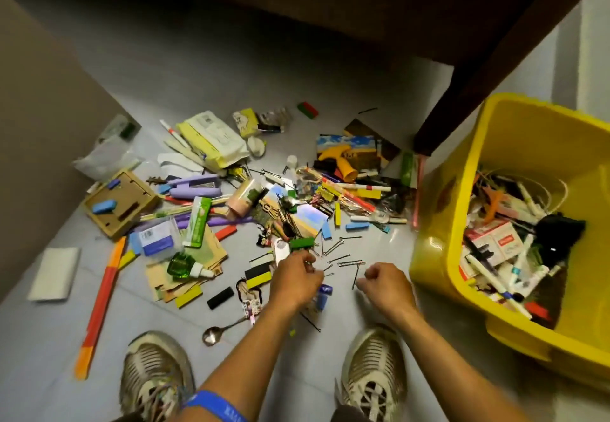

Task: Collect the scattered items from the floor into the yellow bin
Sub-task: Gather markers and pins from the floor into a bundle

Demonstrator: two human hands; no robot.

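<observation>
The yellow bin (434, 250) stands at the right, partly filled with pens, small boxes and a black item. A dense litter covers the floor in front of me: thin hair pins (343, 251), a green block (302, 243), a purple stapler (194, 185), a green bottle (180, 264), a spoon (214, 334) and a long orange strip (100, 299). My left hand (293, 281) is down among the pins, fingers curled and pinching some of them. My right hand (388, 284) is low beside it, fingertips curled at one hair pin (355, 274).
A dark wooden furniture leg (462, 108) slants down just left of the bin. A beige wall (39, 91) borders the left. My shoes (155, 375) (373, 365) stand at the bottom. A wooden box (120, 202) and a white pad (54, 273) lie at the left.
</observation>
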